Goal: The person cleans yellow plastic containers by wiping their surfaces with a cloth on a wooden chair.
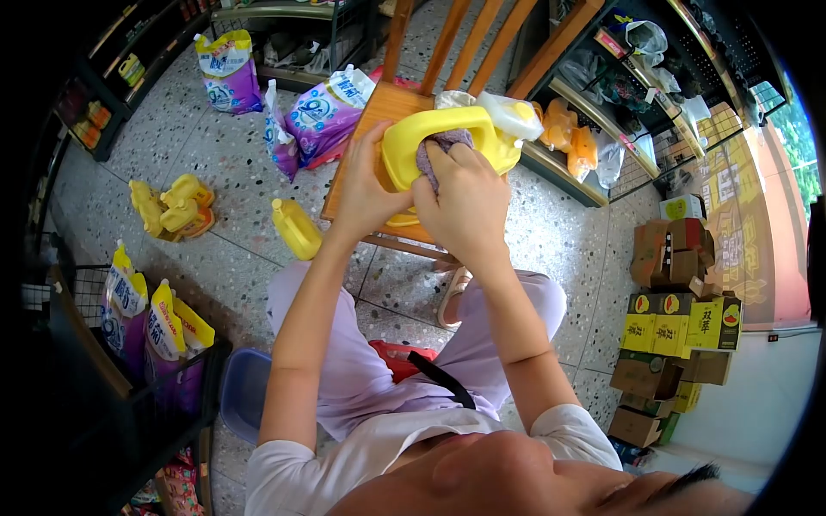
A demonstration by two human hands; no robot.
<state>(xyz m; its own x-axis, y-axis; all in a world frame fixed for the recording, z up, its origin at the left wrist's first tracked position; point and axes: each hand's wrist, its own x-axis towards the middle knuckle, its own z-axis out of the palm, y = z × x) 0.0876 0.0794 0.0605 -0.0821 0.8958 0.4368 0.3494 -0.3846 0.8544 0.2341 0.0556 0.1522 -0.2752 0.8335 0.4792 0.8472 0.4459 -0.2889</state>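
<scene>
A large yellow jug (404,142) with a moulded handle lies on the seat of a wooden chair (344,191) in front of me. My left hand (368,185) grips the jug's near left side, thumb stretched along it. In my right hand (462,202) a purple-grey cloth (449,138) is bunched under the fingers and pressed against the jug by its handle. Behind the jug, at the far right of the seat, is a whitish translucent container (509,116) with a yellow part. The underside of the jug is hidden.
Another yellow jug (297,230) stands on the floor left of the chair, and several smaller yellow bottles (176,206) sit farther left. Purple detergent bags (327,112) lie behind the chair. A blue basin (244,391) is by my left side. Shelves (559,168) and stacked cartons (658,322) line the right.
</scene>
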